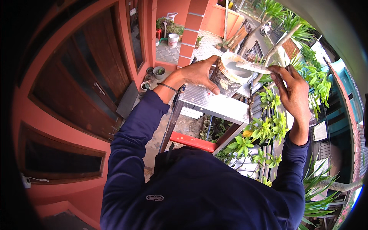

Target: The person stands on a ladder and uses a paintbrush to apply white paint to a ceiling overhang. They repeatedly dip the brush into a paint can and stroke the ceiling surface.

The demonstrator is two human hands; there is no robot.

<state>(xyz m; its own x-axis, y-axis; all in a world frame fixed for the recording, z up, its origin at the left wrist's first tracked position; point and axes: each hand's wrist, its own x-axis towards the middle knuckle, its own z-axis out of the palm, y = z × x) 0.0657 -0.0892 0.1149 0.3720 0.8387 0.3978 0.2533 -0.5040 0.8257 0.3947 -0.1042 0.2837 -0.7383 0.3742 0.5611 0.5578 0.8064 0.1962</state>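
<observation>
A round bucket [226, 81], spattered with white and brown, stands on the silvery ridged top step of a stepladder [214, 102]. My left hand [197, 76] wraps round the bucket's left side, thumb on the near wall and fingers on the far side. Over the bucket's right rim lies or hovers a flat, white-smeared tool [253, 68]; whether it is a brush or a scraper I cannot tell. Its right end is pinched in my right hand [294, 88], with the thumb and fingers closed on it. Inside the bucket a pale grey-white surface shows.
Below the top step runs a red ladder bar [193, 142]. At left is an orange wall with a dark wooden door [82, 73]. An orange pillar [191, 28] stands ahead, potted plants [159, 71] beside it. Leafy branches [268, 126] crowd the right side.
</observation>
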